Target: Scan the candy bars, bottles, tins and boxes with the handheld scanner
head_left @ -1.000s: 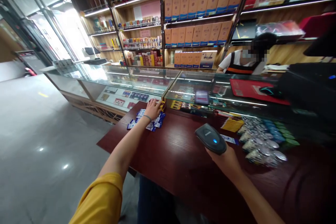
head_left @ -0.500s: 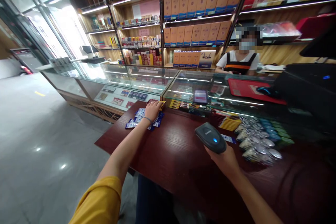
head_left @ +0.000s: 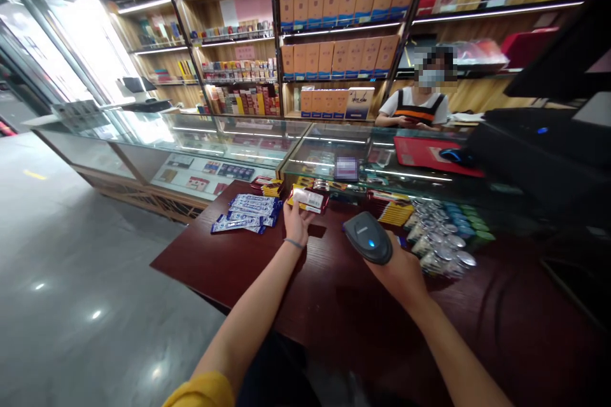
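My left hand (head_left: 296, 224) holds up a red-and-yellow packet (head_left: 308, 199) above the dark wooden table, with a white barcode label facing me. In my right hand (head_left: 400, 270) is a black barcode scanner (head_left: 368, 238) with a small blue light lit; its head leans toward the packet, apart from it. Left of my left hand lies a pile of blue-and-white slim packets (head_left: 251, 211). Behind that pile sits a stack of red-and-yellow packets (head_left: 268, 186). Beyond the scanner are a row of yellow-and-brown packets (head_left: 395, 211) and several silver-lidded containers (head_left: 442, 241).
A glass display counter (head_left: 229, 133) borders the far edge of the table (head_left: 205, 273). Blue and green packs (head_left: 470, 219) sit at the right. A red mat (head_left: 415, 151) with a mouse and a dark monitor (head_left: 554, 44) stand on the counter. Behind it is a person (head_left: 415, 108).
My left hand has lifted a red-and-yellow packet off the stack and brought it right, toward the scanner. My right hand keeps hold of the scanner. The view has turned slightly right.
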`<action>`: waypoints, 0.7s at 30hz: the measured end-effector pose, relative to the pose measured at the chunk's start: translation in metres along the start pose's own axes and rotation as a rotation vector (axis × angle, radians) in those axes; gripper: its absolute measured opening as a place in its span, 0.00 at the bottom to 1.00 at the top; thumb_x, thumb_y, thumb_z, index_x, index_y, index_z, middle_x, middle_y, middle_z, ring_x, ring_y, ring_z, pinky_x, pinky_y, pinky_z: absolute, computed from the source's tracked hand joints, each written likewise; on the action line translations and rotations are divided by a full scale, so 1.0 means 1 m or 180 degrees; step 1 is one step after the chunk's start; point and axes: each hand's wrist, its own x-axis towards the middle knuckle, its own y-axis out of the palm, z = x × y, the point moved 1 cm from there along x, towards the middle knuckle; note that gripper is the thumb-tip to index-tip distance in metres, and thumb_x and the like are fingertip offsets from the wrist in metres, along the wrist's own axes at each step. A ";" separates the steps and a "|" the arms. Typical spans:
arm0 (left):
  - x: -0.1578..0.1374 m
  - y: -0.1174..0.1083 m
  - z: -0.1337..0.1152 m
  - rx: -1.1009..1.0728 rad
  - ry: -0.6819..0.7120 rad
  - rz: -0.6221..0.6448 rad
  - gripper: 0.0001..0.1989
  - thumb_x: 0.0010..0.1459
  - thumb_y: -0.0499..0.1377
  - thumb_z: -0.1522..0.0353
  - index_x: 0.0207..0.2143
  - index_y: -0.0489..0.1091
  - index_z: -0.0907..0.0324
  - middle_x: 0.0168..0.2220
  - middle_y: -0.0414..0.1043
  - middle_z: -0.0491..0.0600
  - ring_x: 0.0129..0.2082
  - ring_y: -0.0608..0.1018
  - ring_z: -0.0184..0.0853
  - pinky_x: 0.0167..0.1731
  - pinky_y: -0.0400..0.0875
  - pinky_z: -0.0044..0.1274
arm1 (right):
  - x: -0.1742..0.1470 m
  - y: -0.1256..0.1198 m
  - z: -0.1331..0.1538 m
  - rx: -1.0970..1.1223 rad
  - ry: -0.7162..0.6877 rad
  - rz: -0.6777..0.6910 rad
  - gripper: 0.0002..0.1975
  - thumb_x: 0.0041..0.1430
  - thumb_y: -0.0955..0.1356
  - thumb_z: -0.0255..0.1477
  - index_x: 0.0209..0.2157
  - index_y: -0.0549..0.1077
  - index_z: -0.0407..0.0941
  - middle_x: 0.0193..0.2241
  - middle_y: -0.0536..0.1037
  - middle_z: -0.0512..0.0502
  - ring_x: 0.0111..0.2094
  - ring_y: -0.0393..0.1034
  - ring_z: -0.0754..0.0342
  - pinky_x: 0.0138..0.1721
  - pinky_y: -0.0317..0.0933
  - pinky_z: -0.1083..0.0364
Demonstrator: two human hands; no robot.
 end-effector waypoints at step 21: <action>-0.011 -0.003 0.013 -0.0062 -0.0392 0.0655 0.12 0.65 0.59 0.60 0.48 0.61 0.48 0.54 0.74 0.48 0.49 0.80 0.35 0.53 0.75 0.38 | 0.002 0.007 0.007 0.0312 0.0076 0.1035 0.28 0.58 0.68 0.35 0.61 0.66 0.49 0.39 0.85 0.44 0.42 0.81 0.37 0.36 0.69 0.50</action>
